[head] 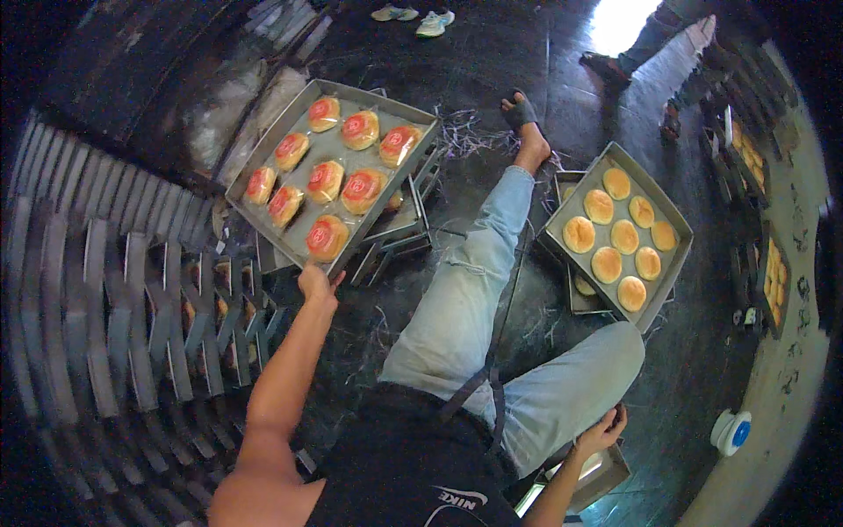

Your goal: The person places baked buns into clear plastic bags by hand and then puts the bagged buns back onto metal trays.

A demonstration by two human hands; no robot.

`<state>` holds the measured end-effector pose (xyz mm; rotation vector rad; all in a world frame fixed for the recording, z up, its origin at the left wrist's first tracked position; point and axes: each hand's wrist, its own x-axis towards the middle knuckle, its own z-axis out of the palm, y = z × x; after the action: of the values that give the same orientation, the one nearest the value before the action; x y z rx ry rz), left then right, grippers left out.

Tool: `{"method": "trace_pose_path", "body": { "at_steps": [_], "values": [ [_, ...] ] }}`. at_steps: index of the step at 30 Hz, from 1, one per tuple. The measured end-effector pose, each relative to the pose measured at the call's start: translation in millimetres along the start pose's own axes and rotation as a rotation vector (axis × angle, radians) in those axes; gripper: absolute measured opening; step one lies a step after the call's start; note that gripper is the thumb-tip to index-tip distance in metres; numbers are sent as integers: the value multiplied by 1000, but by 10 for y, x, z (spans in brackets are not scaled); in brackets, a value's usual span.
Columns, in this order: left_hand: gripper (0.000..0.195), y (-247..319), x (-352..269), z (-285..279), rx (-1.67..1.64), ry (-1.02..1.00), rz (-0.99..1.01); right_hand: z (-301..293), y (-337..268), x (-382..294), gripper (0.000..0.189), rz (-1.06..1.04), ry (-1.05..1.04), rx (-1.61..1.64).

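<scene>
My left hand [317, 284] grips the near corner of a metal tray [296, 247], thumb and fingers at its rim. On this tray lie several round buns [361, 191] in clear wrappers with red printed marks. The tray rests tilted over other stacked trays [402, 227]. My right hand [602, 431] is beside my bent leg, fingers curved and apart, with nothing visible in it. Past that knee, a second metal tray [681, 253] holds several unwrapped golden buns [624, 237]. It sits askew on more trays.
Stacked metal trays [138, 316] line the left side, some with buns. An empty-looking metal tray [602, 474] is below my right hand. Purple-white strips [461, 135] litter the floor. A white-and-blue roll [731, 433] and bun trays [774, 283] are at right. Other people's feet [435, 23] show ahead.
</scene>
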<state>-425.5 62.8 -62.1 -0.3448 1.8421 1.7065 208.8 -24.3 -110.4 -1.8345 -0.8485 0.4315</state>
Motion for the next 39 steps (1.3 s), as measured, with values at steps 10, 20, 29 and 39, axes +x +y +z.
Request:
{"method": "trace_pose_path", "body": {
  "at_steps": [10,20,29,39],
  "values": [
    [62,-681,-711,-662,420,-207,214,-933,2768,-186,49,83,334,-844],
    [36,-1161,-1868,438,721,-944,531,-762,1912,-482,24,465,303,-1052],
    [42,-1521,-3133,1272,713,-1737,562,-1082,49,-147,17,-101,471,-503],
    [25,-1924,-3864,1637,295,-1813,73,-107,-1761,268,20,-45,207,322]
  ]
}}
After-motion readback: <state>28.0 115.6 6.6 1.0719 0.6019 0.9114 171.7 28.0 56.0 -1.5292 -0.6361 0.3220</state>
